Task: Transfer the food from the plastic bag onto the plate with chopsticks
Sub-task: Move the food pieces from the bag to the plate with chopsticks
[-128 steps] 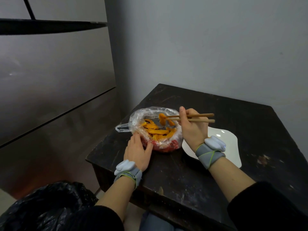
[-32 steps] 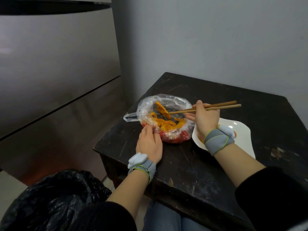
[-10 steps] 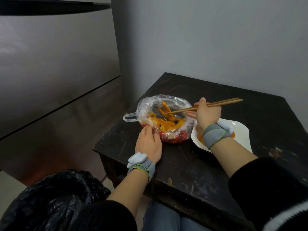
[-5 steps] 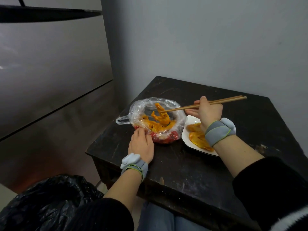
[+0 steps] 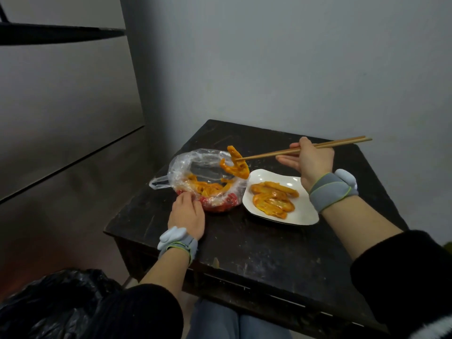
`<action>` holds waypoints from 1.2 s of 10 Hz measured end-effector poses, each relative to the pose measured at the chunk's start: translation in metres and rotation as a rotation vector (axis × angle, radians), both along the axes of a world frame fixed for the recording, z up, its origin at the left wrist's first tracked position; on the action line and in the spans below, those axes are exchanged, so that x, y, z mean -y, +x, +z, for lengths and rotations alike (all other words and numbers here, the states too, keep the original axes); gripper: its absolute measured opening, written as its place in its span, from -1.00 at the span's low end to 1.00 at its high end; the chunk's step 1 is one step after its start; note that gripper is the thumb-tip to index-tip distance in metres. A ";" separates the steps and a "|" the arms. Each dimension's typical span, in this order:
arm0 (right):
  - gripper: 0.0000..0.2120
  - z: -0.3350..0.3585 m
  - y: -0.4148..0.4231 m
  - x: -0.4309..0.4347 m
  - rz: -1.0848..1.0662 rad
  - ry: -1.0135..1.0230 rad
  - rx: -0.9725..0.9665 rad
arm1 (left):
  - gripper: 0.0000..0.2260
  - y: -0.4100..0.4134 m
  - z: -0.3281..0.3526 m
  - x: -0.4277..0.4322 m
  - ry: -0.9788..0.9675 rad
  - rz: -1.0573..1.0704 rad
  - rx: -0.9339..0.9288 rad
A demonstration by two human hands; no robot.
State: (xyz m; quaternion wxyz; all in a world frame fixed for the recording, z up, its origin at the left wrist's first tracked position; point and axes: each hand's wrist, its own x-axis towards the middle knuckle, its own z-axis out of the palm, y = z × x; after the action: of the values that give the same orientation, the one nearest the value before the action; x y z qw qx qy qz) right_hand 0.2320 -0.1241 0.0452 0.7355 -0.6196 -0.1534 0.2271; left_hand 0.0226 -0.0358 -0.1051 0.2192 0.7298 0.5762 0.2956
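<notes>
With right hand (image 5: 310, 162) grip curled on chopsticks (image 5: 293, 150) pinching chicken foot (image 5: 236, 165), swing over plate (image 5: 303, 211), lower gently; steady plastic bag (image 5: 186, 165) beside plate with flat left hand (image 5: 187, 214).

Food piece (image 5: 236, 165) newly above bag (image 5: 182, 167)

Black sack (image 5: 56, 309) cut off bottom-left, table (image 5: 244, 241) corner — behind sleeve (image 5: 403, 277)
</notes>
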 end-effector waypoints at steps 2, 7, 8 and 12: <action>-0.75 0.010 0.026 0.023 -0.023 0.000 0.062 | -0.70 -0.001 -0.003 -0.002 0.010 0.002 0.018; -0.75 0.010 0.049 0.052 0.123 -0.404 0.206 | -0.69 0.001 -0.003 -0.002 0.012 0.006 0.010; -0.76 0.012 0.051 0.051 0.126 -0.422 0.220 | -0.69 0.001 -0.003 -0.002 0.011 0.005 0.001; -0.78 0.002 0.050 0.043 0.117 -0.426 0.345 | -0.71 0.001 -0.001 0.001 -0.002 0.004 0.013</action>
State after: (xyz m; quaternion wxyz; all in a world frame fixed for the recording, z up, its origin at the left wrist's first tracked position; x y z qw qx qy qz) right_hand 0.2818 -0.1670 0.0468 0.5372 -0.7799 -0.2607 0.1874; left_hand 0.0237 -0.0364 -0.1061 0.2231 0.7266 0.5764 0.3001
